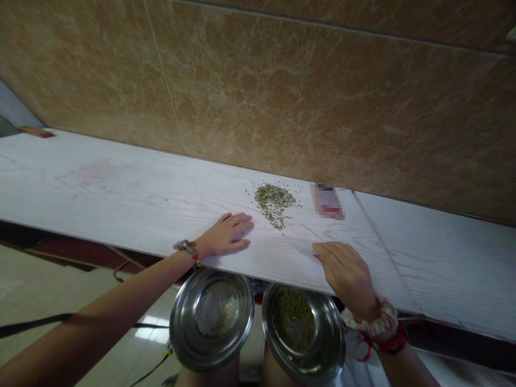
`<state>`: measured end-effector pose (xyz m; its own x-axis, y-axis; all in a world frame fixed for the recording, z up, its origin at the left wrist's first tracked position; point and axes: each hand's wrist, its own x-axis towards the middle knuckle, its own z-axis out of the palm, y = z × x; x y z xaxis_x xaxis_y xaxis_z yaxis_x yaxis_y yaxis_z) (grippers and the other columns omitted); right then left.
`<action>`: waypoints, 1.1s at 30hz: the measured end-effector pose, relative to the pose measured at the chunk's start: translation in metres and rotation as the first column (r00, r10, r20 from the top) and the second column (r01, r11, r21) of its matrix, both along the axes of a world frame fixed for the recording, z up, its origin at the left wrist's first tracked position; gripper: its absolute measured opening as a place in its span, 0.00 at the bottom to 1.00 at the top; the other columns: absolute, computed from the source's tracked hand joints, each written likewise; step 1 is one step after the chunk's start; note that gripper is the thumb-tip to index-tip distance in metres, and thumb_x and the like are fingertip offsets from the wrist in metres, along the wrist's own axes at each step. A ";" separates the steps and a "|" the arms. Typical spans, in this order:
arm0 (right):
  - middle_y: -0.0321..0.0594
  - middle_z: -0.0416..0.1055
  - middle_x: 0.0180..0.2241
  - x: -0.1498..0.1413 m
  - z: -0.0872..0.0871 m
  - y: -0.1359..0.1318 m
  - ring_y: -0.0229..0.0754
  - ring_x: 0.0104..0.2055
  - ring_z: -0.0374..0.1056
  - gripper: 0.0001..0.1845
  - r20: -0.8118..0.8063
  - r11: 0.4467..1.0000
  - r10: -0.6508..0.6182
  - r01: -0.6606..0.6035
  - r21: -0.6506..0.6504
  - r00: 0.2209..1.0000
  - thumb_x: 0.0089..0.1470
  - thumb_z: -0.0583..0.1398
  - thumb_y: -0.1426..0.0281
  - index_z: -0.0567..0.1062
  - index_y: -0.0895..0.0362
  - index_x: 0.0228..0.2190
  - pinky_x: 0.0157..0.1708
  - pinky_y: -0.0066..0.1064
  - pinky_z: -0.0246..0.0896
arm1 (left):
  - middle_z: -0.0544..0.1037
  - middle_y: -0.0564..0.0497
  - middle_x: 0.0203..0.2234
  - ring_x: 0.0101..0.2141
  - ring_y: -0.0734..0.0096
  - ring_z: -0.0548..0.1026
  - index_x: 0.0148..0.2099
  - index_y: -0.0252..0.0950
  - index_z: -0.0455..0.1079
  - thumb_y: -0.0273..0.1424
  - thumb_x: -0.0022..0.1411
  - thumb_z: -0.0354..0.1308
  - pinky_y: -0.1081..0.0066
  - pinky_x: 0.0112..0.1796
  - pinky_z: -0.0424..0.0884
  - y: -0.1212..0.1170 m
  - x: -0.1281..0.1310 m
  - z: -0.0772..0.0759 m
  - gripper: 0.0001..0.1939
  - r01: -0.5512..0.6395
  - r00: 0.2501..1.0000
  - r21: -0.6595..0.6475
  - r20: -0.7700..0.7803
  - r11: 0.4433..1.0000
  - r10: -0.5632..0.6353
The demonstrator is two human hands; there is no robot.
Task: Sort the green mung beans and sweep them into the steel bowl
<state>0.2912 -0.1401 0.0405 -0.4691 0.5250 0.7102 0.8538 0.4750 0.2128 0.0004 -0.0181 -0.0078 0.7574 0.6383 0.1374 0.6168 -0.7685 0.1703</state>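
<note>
My left hand (227,235) lies flat on the white wooden table (121,188), fingers stretched out toward a small pile of green beans (274,202) just to its right. My right hand (345,271) rests on the table's near edge with fingers curled down, fingertips touching the surface; nothing shows in them. Below the edge sit two steel bowls: the left bowl (212,318) holds white grains, the right bowl (303,328) holds green beans.
A small blurred red-and-white packet (328,201) lies right of the bean pile. A brown marbled wall (282,91) backs the table. Another person's hand (36,131) rests at the far left. A second white board (443,258) adjoins on the right.
</note>
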 end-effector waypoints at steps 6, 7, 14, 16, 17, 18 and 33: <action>0.42 0.77 0.31 0.000 0.000 0.004 0.39 0.33 0.70 0.11 0.031 0.999 -0.028 0.028 0.020 0.999 0.61 0.53 0.75 0.75 0.59 0.35 0.38 0.32 0.63 | 0.63 0.45 0.61 0.59 0.57 0.62 0.59 0.39 0.60 0.42 0.66 0.50 0.54 0.58 0.54 -0.001 0.001 0.001 0.22 -0.012 1.000 0.004 -0.013 1.000 0.012; 0.42 0.77 0.30 0.000 0.000 0.003 0.39 0.33 0.70 0.11 0.038 0.999 -0.029 0.028 0.017 0.999 0.62 0.52 0.75 0.75 0.59 0.35 0.38 0.32 0.62 | 0.63 0.45 0.61 0.59 0.57 0.62 0.59 0.40 0.60 0.42 0.65 0.50 0.54 0.58 0.54 -0.001 0.001 0.001 0.22 -0.012 1.000 0.007 -0.011 1.000 0.012; 0.42 0.77 0.29 0.003 -0.003 0.002 0.39 0.32 0.69 0.11 0.056 0.999 -0.052 0.053 -0.006 0.997 0.62 0.53 0.74 0.76 0.60 0.33 0.36 0.31 0.61 | 0.63 0.45 0.61 0.59 0.57 0.62 0.59 0.40 0.60 0.42 0.65 0.51 0.55 0.58 0.55 0.000 0.000 -0.001 0.23 -0.006 1.000 0.017 0.000 1.000 0.006; 0.42 0.77 0.29 0.003 -0.004 0.003 0.39 0.32 0.69 0.11 0.066 0.998 -0.057 0.057 0.004 0.996 0.62 0.53 0.75 0.75 0.60 0.34 0.36 0.31 0.61 | 0.63 0.45 0.61 0.58 0.58 0.63 0.59 0.40 0.60 0.42 0.65 0.51 0.55 0.58 0.54 0.000 0.000 -0.001 0.23 -0.009 1.000 0.011 0.003 1.000 0.009; 0.42 0.77 0.29 0.004 -0.004 0.003 0.39 0.32 0.69 0.11 0.068 0.998 -0.056 0.055 0.010 0.996 0.62 0.52 0.75 0.75 0.61 0.34 0.36 0.31 0.61 | 0.63 0.45 0.61 0.58 0.58 0.63 0.59 0.40 0.60 0.42 0.65 0.51 0.55 0.58 0.54 0.000 0.000 -0.001 0.23 -0.010 1.000 0.006 0.004 1.000 0.010; 0.42 0.77 0.29 0.004 -0.004 0.004 0.39 0.32 0.69 0.12 0.070 0.998 -0.055 0.054 0.014 0.996 0.62 0.52 0.75 0.75 0.61 0.33 0.36 0.31 0.61 | 0.63 0.45 0.61 0.58 0.58 0.63 0.59 0.40 0.60 0.42 0.65 0.50 0.55 0.58 0.54 0.000 0.000 0.000 0.23 -0.012 1.000 0.002 0.004 1.000 0.012; 0.41 0.77 0.29 0.001 -0.004 0.006 0.38 0.32 0.69 0.12 0.068 0.998 -0.055 0.056 -0.007 0.996 0.61 0.53 0.75 0.76 0.58 0.34 0.36 0.32 0.60 | 0.63 0.45 0.61 0.59 0.58 0.62 0.59 0.41 0.59 0.42 0.65 0.50 0.55 0.58 0.54 0.001 -0.001 -0.001 0.23 -0.011 1.000 -0.013 0.019 1.000 0.012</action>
<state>0.2921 -0.1341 0.0363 -0.4861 0.5575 0.6730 0.8626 0.4292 0.2676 -0.0001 -0.0173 -0.0086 0.7474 0.6487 0.1434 0.6221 -0.7592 0.1914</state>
